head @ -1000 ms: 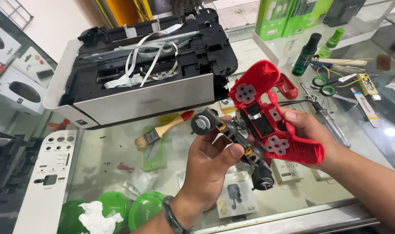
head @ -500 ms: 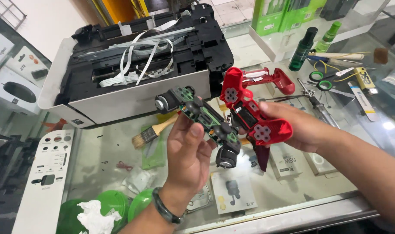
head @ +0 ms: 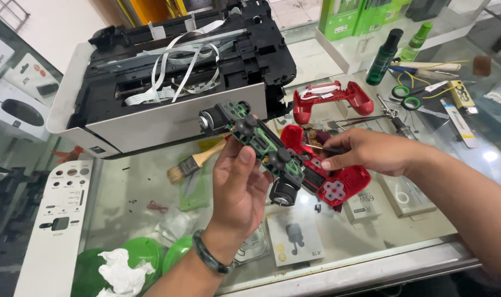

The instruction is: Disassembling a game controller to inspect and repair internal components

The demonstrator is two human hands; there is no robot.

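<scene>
Opened printer (head: 168, 93) blocks the back — bare glass counter (head: 135, 187) by the paintbrush (head: 192, 164) lies open.

We have one view only, from a camera worn on the head, looking steeply down and forward over a glass counter (head: 151, 192). It sits close: our left hand (head: 239, 187) and right hand (head: 366, 151) fill the middle of the frame, forearms entering from the bottom and right edges. The opened printer (head: 168, 93) lies farther off, toward the top. With no second view, nothing is shared
</scene>
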